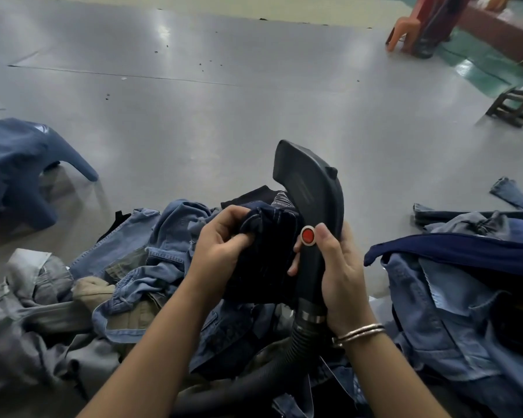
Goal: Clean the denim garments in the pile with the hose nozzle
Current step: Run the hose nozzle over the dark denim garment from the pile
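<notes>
A dark navy garment (266, 248) is bunched at the centre of the view and is gripped by the left hand (221, 245), whose fingers and thumb are curled into its folds. Just beside it, at about three o'clock, the black hose nozzle (311, 206) is held upright by the right hand (341, 273), the fingers being wrapped round its handle and the thumb laid next to the red button (308, 235). The nozzle's broad head is pointed away, toward twelve o'clock, and its side is seen touching the dark garment. A ribbed black hose (284, 357) is led down from the handle toward six o'clock. Two bangles (360, 331) are worn on the right wrist.

The pile of denim (139, 267) is spread beneath both hands, from nine o'clock round to six. A second heap of blue garments (453, 297) is seen at three to four o'clock. Another blue garment (15, 170) is draped at nine o'clock on the grey floor (194, 116). An orange chair (403, 34) is stood at one o'clock.
</notes>
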`<state>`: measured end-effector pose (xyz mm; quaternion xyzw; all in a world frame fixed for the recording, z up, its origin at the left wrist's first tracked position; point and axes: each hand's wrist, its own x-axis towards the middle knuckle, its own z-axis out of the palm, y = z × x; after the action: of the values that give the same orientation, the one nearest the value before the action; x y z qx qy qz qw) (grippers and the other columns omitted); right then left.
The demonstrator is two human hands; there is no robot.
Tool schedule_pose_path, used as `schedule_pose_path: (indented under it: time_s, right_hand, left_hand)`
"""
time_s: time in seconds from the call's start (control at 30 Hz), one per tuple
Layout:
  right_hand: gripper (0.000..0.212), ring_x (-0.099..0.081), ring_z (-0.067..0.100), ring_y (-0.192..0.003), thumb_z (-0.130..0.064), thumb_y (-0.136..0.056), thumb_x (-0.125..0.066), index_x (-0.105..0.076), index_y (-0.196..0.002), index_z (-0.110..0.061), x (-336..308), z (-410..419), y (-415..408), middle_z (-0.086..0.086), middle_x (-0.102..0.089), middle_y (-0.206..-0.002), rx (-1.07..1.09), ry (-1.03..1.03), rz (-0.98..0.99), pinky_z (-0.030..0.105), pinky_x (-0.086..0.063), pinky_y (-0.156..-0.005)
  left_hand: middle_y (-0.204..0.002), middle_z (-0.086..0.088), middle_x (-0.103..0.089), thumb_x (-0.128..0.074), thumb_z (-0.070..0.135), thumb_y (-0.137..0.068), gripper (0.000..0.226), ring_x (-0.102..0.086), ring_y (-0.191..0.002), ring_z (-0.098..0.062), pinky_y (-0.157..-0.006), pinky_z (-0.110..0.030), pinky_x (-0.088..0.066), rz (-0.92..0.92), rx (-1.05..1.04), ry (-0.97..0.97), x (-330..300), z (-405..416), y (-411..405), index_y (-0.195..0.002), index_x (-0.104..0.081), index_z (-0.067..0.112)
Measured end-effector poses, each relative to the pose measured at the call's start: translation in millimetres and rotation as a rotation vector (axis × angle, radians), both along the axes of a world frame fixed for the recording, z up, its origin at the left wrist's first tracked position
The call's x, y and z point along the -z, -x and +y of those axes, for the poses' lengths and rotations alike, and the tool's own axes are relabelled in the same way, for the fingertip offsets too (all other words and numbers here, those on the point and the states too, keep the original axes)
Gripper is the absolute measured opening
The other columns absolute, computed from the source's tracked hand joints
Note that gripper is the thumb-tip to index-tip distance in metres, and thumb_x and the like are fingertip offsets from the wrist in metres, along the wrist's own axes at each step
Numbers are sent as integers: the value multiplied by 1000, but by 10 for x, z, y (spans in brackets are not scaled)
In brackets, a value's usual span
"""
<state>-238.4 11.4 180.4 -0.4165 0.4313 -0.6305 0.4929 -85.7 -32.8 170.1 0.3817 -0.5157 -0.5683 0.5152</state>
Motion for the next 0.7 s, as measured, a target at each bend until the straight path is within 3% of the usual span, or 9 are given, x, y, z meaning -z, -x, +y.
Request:
schedule_pose_path:
  time_s: [0.1,0.2,0.3,0.33,0.4,0.47,0.5,0.6,0.7]
  right_hand:
    - [21,-55,20,-46,-30,-91,-49,-49,-95,-9,-38,-60,67,4,-60,-69,64,32,-53,26,-48,-48]
    - [23,-57,19,-46,-33,-92,-50,-50,-95,-10,-50,-78,143,4,-61,-69,91,44,-85,24,-49,-48]
    - [26,-57,19,-47,-39,-89,-54,-51,-94,-14,-35,-72,168,3,-62,-70,99,39,-71,24,-48,-48]
    - [27,-57,19,-48,-41,-88,-55,-52,-94,-14,-30,-67,169,3,-62,-70,102,36,-63,24,-48,-48]
    - [30,-58,19,-48,-43,-85,-56,-52,-94,-14,-23,-67,174,2,-62,-70,111,27,-53,25,-49,-49]
    - [33,-58,19,-49,-44,-85,-56,-52,-95,-13,-25,-69,184,3,-62,-70,126,21,-69,24,-49,-50]
    - [33,-57,19,-49,-44,-85,-55,-52,-94,-13,-33,-73,192,3,-62,-70,138,23,-87,24,-49,-50]
    - [31,-57,18,-50,-41,-90,-51,-50,-95,-11,-68,-90,217,3,-61,-71,173,28,-128,23,-48,-49]
    - [33,-57,17,-51,-41,-91,-48,-48,-96,-8,-119,-93,227,3,-61,-71,184,29,-151,22,-47,-49]
  left_hand:
    - [-82,2,-70,-64,4,-82,22,-66,-80,-14,-75,-26,-55,-122,27,-21,1,-15,-72,-85,-68,25]
    - [-58,5,-55,-63,-7,-76,33,-53,-58,-2,-59,-10,-43,-602,-293,162,8,-78,-148,-69,-55,25]
    - [-53,8,-39,-54,-12,-72,40,-38,-47,-6,-49,-11,-33,-848,-503,235,-18,-82,-144,-62,-37,24]
    - [-55,5,-42,-55,-9,-75,37,-39,-47,-6,-49,-10,-33,-789,-461,185,-20,-85,-127,-63,-38,23]
    - [-74,-4,-60,-60,8,-84,18,-59,-62,-3,-61,-10,-46,-203,-114,-127,-93,-58,-83,-75,-49,19]
    - [-96,-9,-70,-57,23,-87,12,-69,-92,-19,-78,-32,-57,291,162,-341,-126,-67,-120,-94,-56,14]
    - [-93,-7,-71,-55,21,-86,11,-69,-92,-21,-76,-34,-58,268,143,-346,-118,-94,-153,-94,-56,13]
    - [-66,2,-63,-50,3,-83,15,-63,-70,-21,-61,-32,-52,-476,-155,-227,26,-125,-245,-76,-53,17]
    - [-81,5,-58,-50,23,-77,13,-56,-81,-21,-69,-34,-45,-1159,48,-79,156,-72,-264,-90,-48,23]
